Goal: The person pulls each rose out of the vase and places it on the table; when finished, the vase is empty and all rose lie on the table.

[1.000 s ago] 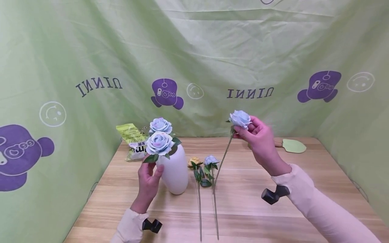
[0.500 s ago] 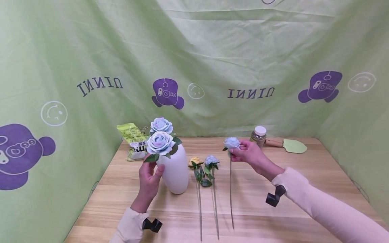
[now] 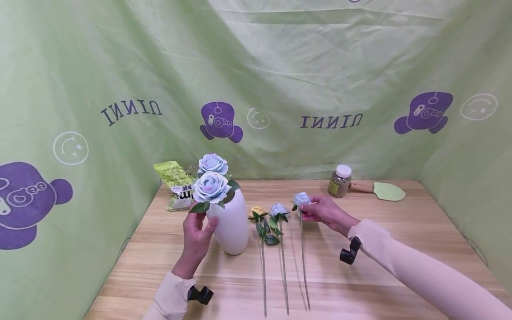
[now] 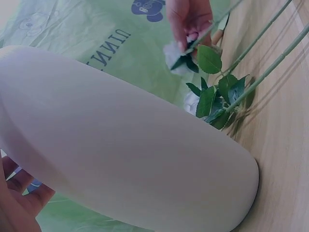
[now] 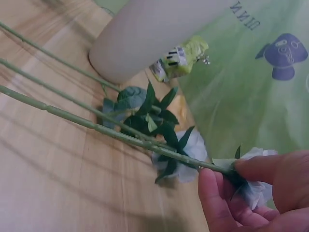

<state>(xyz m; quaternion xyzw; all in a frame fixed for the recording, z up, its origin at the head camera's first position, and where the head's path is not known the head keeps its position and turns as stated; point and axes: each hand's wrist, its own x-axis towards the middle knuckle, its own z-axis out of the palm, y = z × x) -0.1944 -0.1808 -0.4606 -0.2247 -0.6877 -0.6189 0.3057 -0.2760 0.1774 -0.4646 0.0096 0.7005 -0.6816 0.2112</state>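
In the head view my left hand (image 3: 198,235) grips the white vase (image 3: 231,224) at its upper left side, thumb in front and fingers behind. Two pale blue roses (image 3: 211,187) stand in the vase mouth, their leaves over the rim. To the right, my right hand (image 3: 326,212) pinches another blue rose (image 3: 302,199) just below its bloom, as the right wrist view shows with thumb and fingers at the stem (image 5: 120,137). That stem slants toward the front of the table. Between vase and right hand lie a yellow rose (image 3: 257,211) and a blue rose (image 3: 278,210).
At the back left stands a green and white packet (image 3: 174,184). Back right are a jar with a white lid (image 3: 340,181) and a small trowel with a pale green blade (image 3: 389,191). A green printed curtain (image 3: 280,80) encloses the wooden table (image 3: 360,284).
My right hand has come down and slightly left with its rose, from above the table to beside the lying flowers. The jar has come into view. My left hand stays on the vase.
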